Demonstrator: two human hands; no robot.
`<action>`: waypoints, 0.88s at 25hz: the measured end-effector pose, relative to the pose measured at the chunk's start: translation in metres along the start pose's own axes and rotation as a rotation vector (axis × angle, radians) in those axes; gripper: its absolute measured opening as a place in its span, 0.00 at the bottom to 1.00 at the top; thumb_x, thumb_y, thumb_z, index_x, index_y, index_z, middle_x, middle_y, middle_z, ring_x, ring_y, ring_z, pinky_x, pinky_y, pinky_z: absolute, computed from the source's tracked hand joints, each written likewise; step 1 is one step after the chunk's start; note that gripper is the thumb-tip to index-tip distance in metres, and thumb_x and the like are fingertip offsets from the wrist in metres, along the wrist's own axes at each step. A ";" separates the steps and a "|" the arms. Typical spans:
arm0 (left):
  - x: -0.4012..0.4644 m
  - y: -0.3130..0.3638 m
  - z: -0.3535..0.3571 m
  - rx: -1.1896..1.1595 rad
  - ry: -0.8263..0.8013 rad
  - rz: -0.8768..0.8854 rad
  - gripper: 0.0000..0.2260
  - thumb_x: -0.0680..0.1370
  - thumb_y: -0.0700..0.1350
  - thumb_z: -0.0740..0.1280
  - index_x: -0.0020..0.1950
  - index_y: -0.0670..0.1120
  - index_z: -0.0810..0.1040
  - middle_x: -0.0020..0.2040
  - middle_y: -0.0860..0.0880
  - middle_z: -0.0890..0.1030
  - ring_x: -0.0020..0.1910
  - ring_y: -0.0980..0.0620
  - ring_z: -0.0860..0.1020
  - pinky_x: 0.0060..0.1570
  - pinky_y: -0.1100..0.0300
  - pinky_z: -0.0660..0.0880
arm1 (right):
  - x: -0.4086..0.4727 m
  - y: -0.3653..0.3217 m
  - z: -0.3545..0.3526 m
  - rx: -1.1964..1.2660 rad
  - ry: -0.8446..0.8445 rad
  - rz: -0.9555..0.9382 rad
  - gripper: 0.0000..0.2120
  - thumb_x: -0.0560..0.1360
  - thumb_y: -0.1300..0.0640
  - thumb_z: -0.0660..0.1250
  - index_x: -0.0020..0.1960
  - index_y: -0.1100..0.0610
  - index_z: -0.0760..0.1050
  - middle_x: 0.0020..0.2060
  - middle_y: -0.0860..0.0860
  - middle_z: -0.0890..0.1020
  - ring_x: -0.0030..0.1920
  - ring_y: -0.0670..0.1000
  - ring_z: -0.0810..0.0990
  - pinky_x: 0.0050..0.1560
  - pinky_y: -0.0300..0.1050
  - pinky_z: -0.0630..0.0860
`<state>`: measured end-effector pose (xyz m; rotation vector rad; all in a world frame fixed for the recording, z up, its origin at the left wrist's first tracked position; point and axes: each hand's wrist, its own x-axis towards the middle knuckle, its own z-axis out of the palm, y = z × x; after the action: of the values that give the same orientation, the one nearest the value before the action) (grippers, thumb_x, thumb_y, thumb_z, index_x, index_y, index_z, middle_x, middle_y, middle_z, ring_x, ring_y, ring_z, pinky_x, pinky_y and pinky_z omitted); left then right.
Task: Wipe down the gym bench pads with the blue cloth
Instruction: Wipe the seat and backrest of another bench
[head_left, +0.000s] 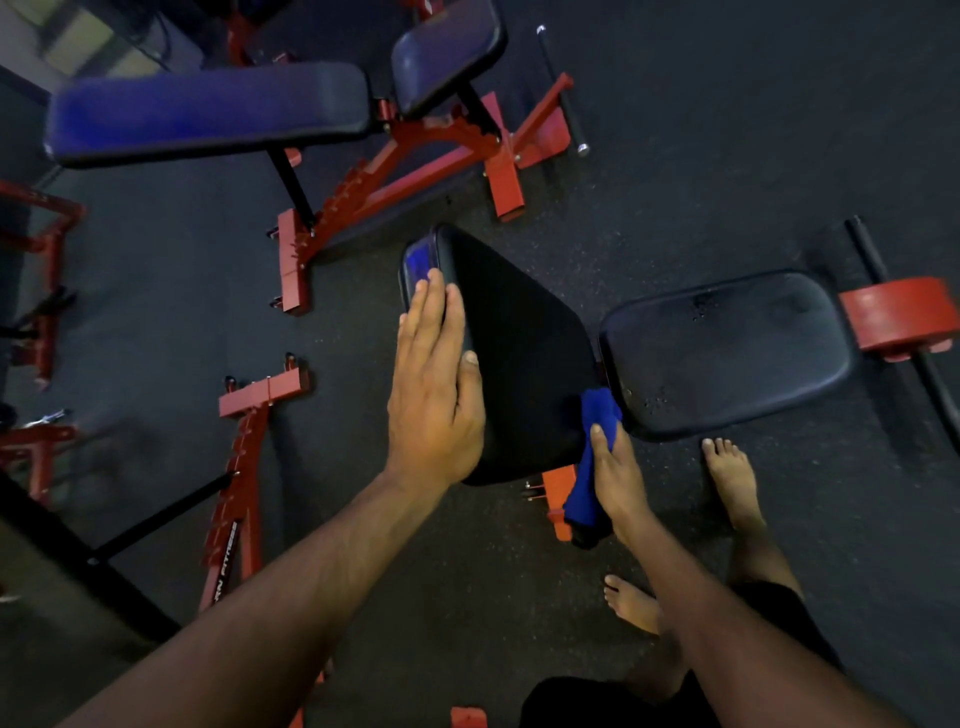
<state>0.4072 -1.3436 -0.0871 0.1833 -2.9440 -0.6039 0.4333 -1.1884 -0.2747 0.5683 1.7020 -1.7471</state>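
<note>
fingers (605, 441) around blue cloth (597, 415)

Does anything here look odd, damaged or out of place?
Nothing looks broken. The seat pad shows small droplets or specks near its edges, so it may be wet or not yet wiped. The person is barefoot among metal bench frames, which seems a little risky.

Floor (701, 130): dark rubber gym matting with fine light speckling, covering the whole visible area. Upper left: a second adjustable bench (208, 111) with blue-black padding on a red steel frame (415, 156). Left edge: further red frame sections (44, 244). Right: a red weight plate (901, 314) on a black bar (867, 249). Top left corner: a pale lit surface (78, 36), blurred. Lighting is dim overall.
</note>
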 end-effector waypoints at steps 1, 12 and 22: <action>0.002 0.000 0.000 -0.001 0.001 0.005 0.26 0.84 0.45 0.52 0.82 0.39 0.57 0.83 0.44 0.55 0.83 0.51 0.51 0.82 0.54 0.45 | -0.013 -0.001 0.002 0.035 -0.006 0.017 0.14 0.85 0.48 0.54 0.70 0.45 0.66 0.57 0.48 0.78 0.54 0.43 0.79 0.56 0.30 0.73; 0.005 0.008 -0.006 0.074 -0.126 -0.042 0.30 0.84 0.54 0.50 0.84 0.42 0.50 0.85 0.46 0.47 0.83 0.55 0.43 0.81 0.56 0.41 | 0.018 0.007 -0.013 -0.065 -0.090 -0.038 0.22 0.84 0.44 0.53 0.76 0.48 0.64 0.71 0.52 0.73 0.68 0.52 0.73 0.70 0.51 0.66; 0.046 0.010 -0.002 0.269 -0.127 -0.105 0.29 0.87 0.53 0.51 0.84 0.41 0.50 0.85 0.45 0.46 0.83 0.50 0.42 0.82 0.46 0.46 | 0.142 -0.048 -0.007 -0.185 -0.079 -0.135 0.24 0.84 0.49 0.55 0.78 0.56 0.61 0.77 0.53 0.65 0.76 0.51 0.63 0.76 0.48 0.58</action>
<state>0.3614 -1.3423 -0.0767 0.3403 -3.1465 -0.2359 0.2980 -1.2025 -0.3382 0.3045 1.8575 -1.6573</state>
